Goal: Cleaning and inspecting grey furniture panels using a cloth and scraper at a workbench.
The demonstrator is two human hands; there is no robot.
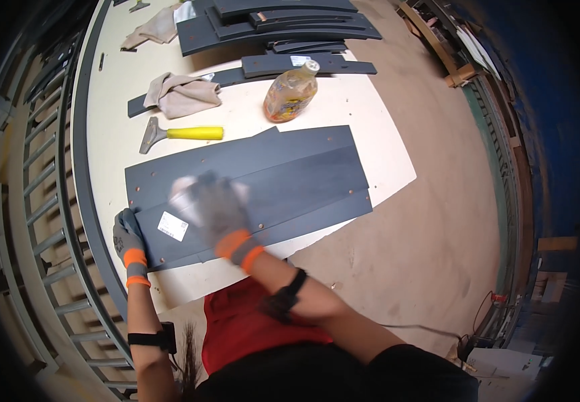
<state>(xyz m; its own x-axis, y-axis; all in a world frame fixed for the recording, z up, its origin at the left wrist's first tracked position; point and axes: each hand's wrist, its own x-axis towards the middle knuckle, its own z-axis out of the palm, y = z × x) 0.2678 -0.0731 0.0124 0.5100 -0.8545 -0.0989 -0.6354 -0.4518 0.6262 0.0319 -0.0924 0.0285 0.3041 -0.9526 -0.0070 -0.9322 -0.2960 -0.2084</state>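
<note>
Dark grey panels [297, 175] with small holes lie side by side on the white table in front of me, a white label [173, 226] on the nearer one. My left hand [128, 232], gloved in grey with an orange cuff, grips their left end. Over the middle-left of the panels is my right hand [222, 206], in a matching glove and smeared by motion. Beneath its fingers a pale cloth [186, 195] is pressed against the surface; its outline is blurred. Beyond the panels lies a scraper [195, 133] with a yellow handle.
A clear bottle [291, 94] with orange liquid stands behind the panels. A beige cloth [181, 94] rests over a dark strip [236, 76]. More dark boards [203, 37] are stacked at the far end. A roller conveyor [49, 238] runs along the table's left side.
</note>
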